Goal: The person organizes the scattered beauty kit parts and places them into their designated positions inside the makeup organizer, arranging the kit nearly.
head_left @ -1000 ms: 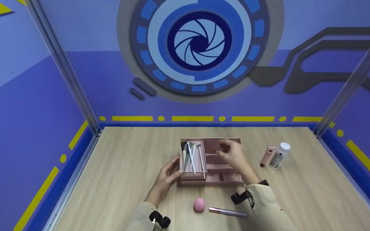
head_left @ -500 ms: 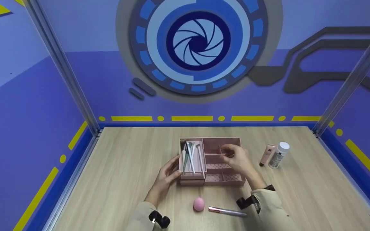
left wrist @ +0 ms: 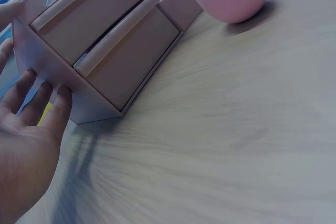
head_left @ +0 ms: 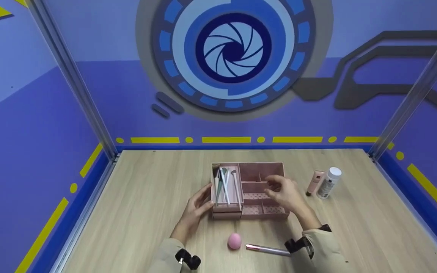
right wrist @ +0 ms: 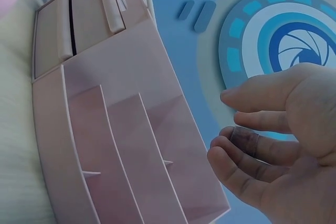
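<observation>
Steady the box [head_left: 227, 215] square to the desk's [head_left: 161, 170] far edge, left hand [head_left: 195, 206] unclenched against it; right hand [head_left: 286, 192] seems empty, relaxed.

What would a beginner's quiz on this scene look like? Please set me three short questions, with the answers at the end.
1. Where do the brushes lie? A: behind the pink organizer; B: in its left section; C: in its right compartments.
2. True or false: the right hand grips the white-capped bottle.
3. How many things lie on the table in front of the organizer?

Key: 1 B; 2 false, the hand and bottle are apart; 3 two, a pink egg-shaped thing and a silvery tube.
</observation>
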Available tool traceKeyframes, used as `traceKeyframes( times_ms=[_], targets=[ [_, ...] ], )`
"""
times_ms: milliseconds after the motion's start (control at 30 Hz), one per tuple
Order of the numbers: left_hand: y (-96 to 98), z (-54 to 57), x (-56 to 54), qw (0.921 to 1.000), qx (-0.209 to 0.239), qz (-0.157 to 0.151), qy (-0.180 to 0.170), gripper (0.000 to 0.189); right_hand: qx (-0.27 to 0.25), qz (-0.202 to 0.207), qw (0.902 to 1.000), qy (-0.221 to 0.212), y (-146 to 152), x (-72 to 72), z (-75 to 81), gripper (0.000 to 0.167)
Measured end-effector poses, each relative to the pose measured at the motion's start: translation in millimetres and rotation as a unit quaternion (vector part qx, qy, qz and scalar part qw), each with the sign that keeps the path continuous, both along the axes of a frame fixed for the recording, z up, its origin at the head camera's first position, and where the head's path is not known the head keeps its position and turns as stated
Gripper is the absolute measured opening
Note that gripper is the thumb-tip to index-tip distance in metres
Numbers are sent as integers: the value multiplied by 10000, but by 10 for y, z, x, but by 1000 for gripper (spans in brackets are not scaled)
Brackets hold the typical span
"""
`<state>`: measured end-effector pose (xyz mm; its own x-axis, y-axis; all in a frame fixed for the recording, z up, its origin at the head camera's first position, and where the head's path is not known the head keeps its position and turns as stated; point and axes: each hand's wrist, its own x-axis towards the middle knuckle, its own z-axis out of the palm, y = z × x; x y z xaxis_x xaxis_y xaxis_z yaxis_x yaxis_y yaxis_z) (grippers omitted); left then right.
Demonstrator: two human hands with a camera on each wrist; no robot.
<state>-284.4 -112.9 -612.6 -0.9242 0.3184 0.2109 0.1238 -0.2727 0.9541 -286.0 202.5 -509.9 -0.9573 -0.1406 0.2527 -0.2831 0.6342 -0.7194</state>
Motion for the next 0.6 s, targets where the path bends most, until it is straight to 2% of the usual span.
traceKeyframes(
  times_ms=[433, 600],
  targets=[
    [2, -1, 0, 9999, -6, -22, -151, 68, 93, 227, 9996, 163, 131, 131, -111, 34],
    [-3, -14, -3, 10000, -72, 2, -5, 67, -38, 318, 9994, 164, 169, 160, -175, 33]
  ],
)
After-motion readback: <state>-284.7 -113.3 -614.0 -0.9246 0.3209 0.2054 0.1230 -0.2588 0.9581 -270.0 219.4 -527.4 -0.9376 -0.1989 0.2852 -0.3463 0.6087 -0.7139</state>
